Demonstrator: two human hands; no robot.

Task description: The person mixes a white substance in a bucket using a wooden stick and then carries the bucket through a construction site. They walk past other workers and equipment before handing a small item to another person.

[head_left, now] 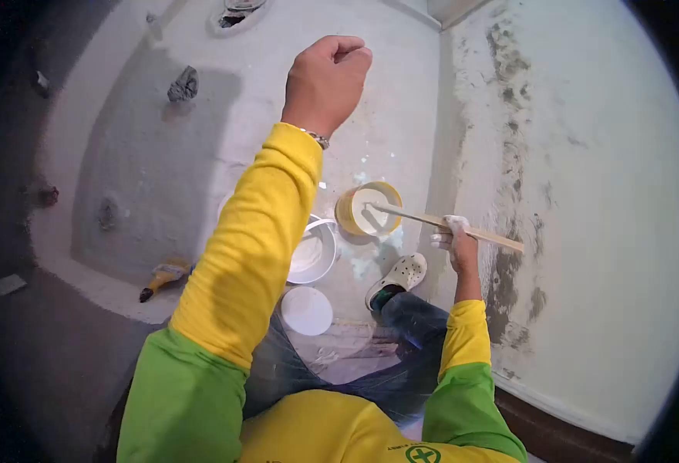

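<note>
A bare room under renovation, in the middle of painting or plastering, not a lived-in space. The wall point(601, 154) on the right is rough and pale, with dark damp or mould patches point(509, 139) running down it. The floor point(401, 116) is coated white and splashed. On it stand a yellow bucket point(345, 212) of white paint with a stirring stick point(416, 217) in it, a white bucket point(331, 247) and a round white lid point(306, 311), with a brush point(166, 275) and a lump of debris point(183, 83) lying about

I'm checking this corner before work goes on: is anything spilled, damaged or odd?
Yes: white splashes lie on the floor beside the yellow bucket, and the right hand on the stick is smeared white. The wall on the right carries dark blotchy patches, like damp or mould.
</note>
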